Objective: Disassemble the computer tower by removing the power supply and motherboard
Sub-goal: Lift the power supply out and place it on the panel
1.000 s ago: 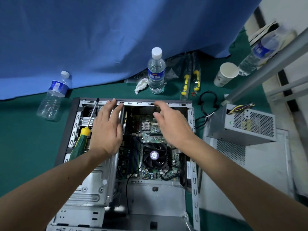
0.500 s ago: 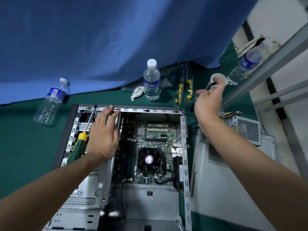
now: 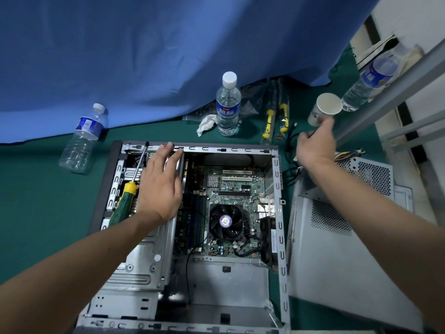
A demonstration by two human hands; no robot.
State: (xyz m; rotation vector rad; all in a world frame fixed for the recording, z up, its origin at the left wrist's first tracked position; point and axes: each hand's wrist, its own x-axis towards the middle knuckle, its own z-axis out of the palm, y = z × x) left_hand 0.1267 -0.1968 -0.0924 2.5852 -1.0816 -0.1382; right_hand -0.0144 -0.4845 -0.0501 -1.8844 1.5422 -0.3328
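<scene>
The open computer tower lies on its side on the green mat. Its green motherboard with a black CPU fan sits inside. The grey power supply is out of the case and rests on the side panel to the right. My left hand rests flat on the drive cage, fingers reaching the case's far rim. My right hand hovers outside the case beside a paper cup, fingers loose and holding nothing I can see. A green and yellow screwdriver lies on the cage left of my left hand.
Water bottles stand or lie at the far left, centre and right. Yellow-handled tools, a crumpled tissue and black cables lie beyond the case. A blue cloth hangs behind, and a metal frame crosses on the right.
My right hand left the inside of the case, went to the paper cup, and has now drawn back a little from it. My left hand stayed on the drive cage.
</scene>
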